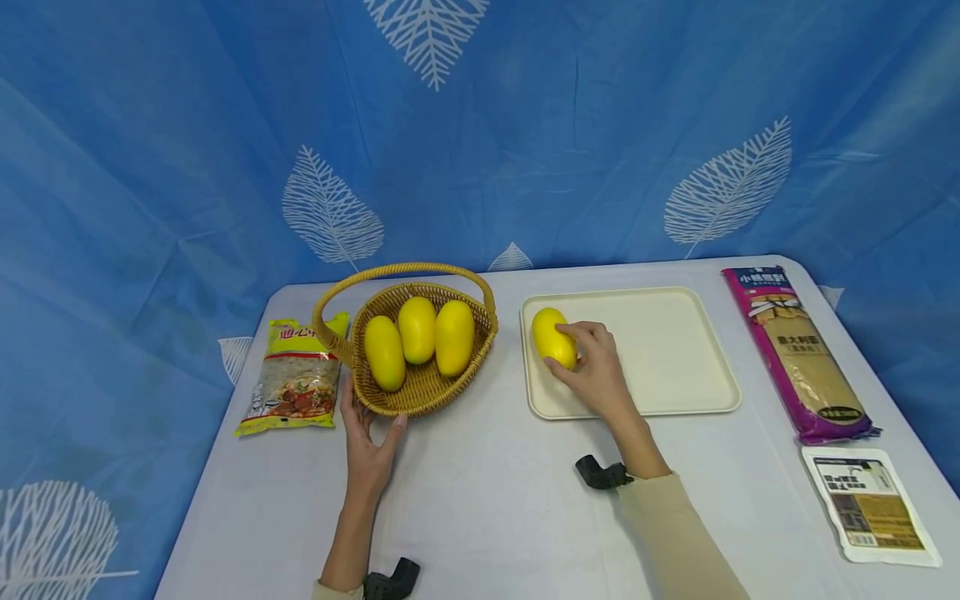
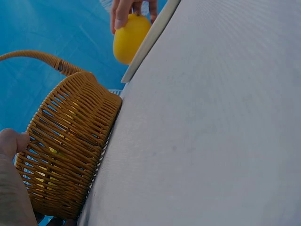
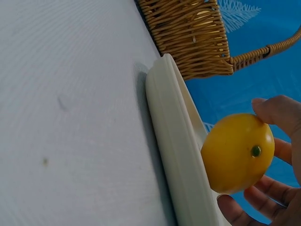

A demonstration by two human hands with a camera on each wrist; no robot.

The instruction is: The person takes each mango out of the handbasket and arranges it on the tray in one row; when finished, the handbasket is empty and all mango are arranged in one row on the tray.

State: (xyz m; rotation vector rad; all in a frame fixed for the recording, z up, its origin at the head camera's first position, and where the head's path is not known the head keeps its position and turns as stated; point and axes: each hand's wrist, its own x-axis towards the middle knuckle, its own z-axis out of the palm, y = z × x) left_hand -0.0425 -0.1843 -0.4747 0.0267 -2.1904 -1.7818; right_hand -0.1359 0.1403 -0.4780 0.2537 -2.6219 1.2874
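My right hand [image 1: 597,371] holds a smooth yellow mango [image 1: 553,337] between thumb and fingers, over the left end of a cream tray [image 1: 697,350]. The right wrist view shows the mango's green stem spot [image 3: 256,150], with the fingers curled about its far side. On the left, my left hand [image 1: 369,446] grips the near left side of a brown wicker basket [image 1: 423,400], thumb at the front and fingers round the side, partly hidden by it. Three more yellow mangoes [image 1: 417,330] lie in the basket, under its arched handle [image 1: 405,268].
A yellow food packet [image 1: 296,379] lies left of the basket, partly behind its handle. Right of the tray are a purple noodle packet [image 1: 802,358] and a white pouch [image 1: 870,504]. A white cloth [image 1: 495,500] covers the table; a blue leaf-patterned curtain [image 1: 570,167] hangs behind.
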